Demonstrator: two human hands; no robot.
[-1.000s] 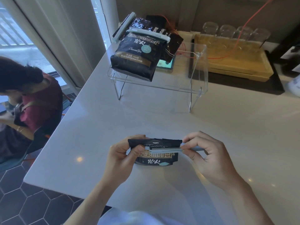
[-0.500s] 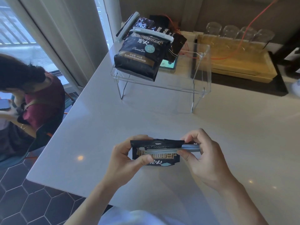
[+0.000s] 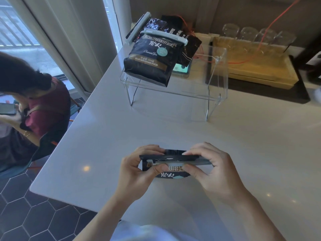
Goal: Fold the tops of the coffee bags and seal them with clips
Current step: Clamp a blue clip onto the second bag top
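Item: black foil coffee bag (image 3: pixel 171 172), folded top pinched by left hand (image 3: pixel 133 173); right hand (image 3: pixel 213 173) pinches pale-grey plastic bar clip (image 3: pixel 196 162). Risk: fold springs open if clip seats crooked.

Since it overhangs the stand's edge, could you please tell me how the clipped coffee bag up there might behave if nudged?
The clipped coffee bag looks full and plump, so probably heavyish. Its lower corner overhangs the clear stand, so a push could slide it off. The glossy film likely slips easily.
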